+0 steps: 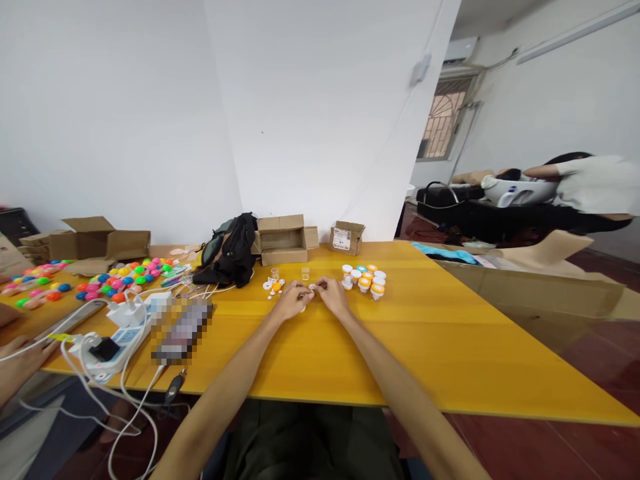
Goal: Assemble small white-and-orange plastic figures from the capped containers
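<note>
My left hand (294,301) and my right hand (333,297) meet over the middle of the table, fingertips almost touching. A small white plastic part (313,287) with dark spots shows at the fingertips of my right hand, which is closed in a pinch. The fingers of my left hand are also pinched together, and what they hold is too small to make out. Loose small white and orange parts (275,287) lie just left of my hands. Two clear little cups, one a clear cup (305,273), stand beyond. On the right are several white pieces with orange or blue tops (364,280).
A power strip (133,333) with tangled white cables and a blurred-out phone (183,331) lie left. Behind are colourful balls (117,283), a black backpack (227,250), an open cardboard box (283,241) and a smaller box (346,238). Another person's hand (23,363) is at far left.
</note>
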The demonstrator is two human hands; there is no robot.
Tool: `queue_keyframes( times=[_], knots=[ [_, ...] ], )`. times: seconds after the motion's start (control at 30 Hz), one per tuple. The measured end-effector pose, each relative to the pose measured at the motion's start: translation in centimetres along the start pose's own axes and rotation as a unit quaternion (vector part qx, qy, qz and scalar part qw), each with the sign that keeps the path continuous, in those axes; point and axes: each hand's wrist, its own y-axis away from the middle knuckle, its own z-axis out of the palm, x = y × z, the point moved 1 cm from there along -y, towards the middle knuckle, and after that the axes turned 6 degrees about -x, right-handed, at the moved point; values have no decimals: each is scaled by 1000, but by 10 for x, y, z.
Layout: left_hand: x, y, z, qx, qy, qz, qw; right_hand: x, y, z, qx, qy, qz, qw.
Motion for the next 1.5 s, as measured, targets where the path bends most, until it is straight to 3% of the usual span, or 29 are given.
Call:
queue_keyframes(
  times=[0.23, 0.57, 0.9, 1.2, 1.37, 1.5],
  knots=[
    [2, 3, -2, -31, -6, 2, 999, 1, -9, 3, -36, -28, -14, 999],
    [0, 18, -23, -88, 23, -39, 995, -5, -2, 0, -38, -25, -35, 998],
    [-4, 14, -22, -77, 52, -57, 994, 2, 9, -1, -63, -24, -57, 996],
    [-1, 11, -19, -56, 73, -34, 995, -1, 15, 0, -112, 86, -113, 983],
    [-2, 11, -17, -43, 95, -36, 994, -5, 14, 1, -90, 104, -118, 983],
    [1, 10, -17, -30, 149, -49, 987, -12, 16, -5, -56, 43, -118, 990]
  ],
)
